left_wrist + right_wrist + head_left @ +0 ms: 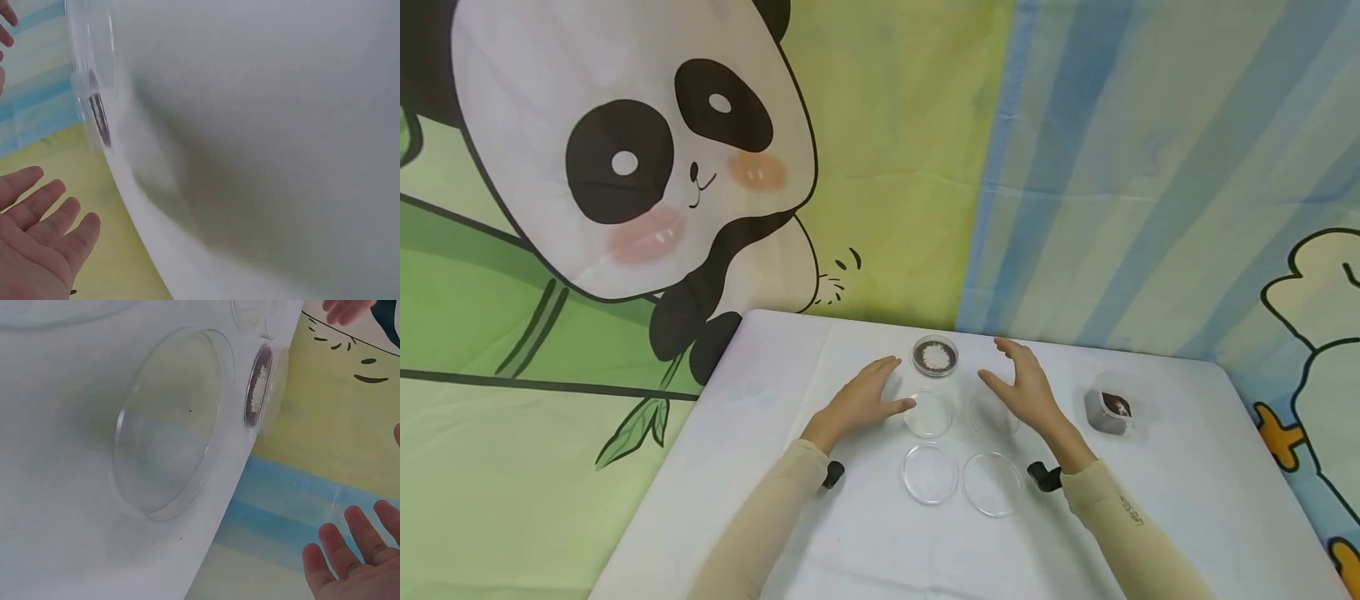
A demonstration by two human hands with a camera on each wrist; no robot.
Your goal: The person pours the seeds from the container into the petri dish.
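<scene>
My left hand (863, 397) hovers left of the clear dishes, fingers extended and thumb apart, holding nothing. In the left wrist view its fingers (55, 215) are spread. My right hand (1026, 390) is raised on the other side, also bare, its fingers (340, 553) spread in the right wrist view. Between the hands stands a round clear petri dish (936, 357) with a dark fill and a white patch on top. Nearer are several clear round dishes or lids: one (928, 414) by the left thumb, another (992, 414) by the right hand, and two in front (930, 474), (992, 484).
A small clear square container (1108, 412) with dark brown contents stands at the right on the white table (1187, 467). Behind the table hangs a printed cloth (887, 167) with a panda. Black wrist-camera parts (1044, 477) show near both wrists.
</scene>
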